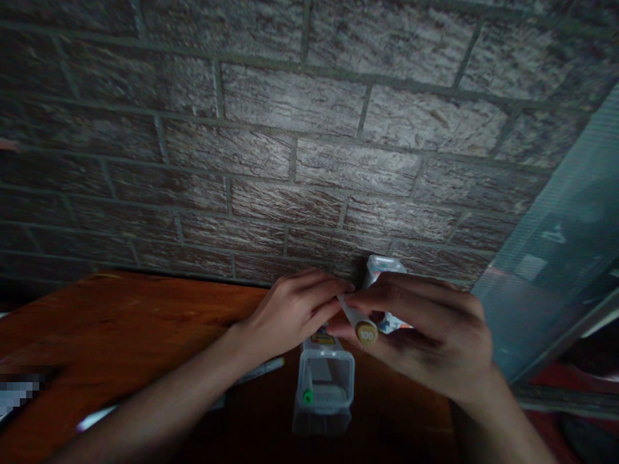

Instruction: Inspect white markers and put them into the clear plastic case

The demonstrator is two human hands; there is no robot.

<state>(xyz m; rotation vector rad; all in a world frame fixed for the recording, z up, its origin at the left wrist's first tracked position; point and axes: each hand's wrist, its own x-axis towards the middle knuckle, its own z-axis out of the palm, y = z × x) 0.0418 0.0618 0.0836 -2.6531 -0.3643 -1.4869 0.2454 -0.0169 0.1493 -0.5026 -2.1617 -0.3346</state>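
Note:
A white marker [354, 314] with a tan end cap reading 100 is pinched in the fingers of my right hand [425, 328]. My left hand [302, 303] meets it at the marker's far end, its fingers pressed together there. Below the hands an open clear plastic case [326, 380] lies on the table, its mouth toward me, with a green-capped marker [308, 394] inside. Another clear container [387, 264] stands behind my right hand, by the wall. A marker [264, 369] lies beside my left forearm.
The wooden table [193, 303] meets a brick wall [290, 154] at the back. A white and purple object [97, 417] lies at the lower left, near my left forearm. To the right is a translucent bluish panel [546, 258].

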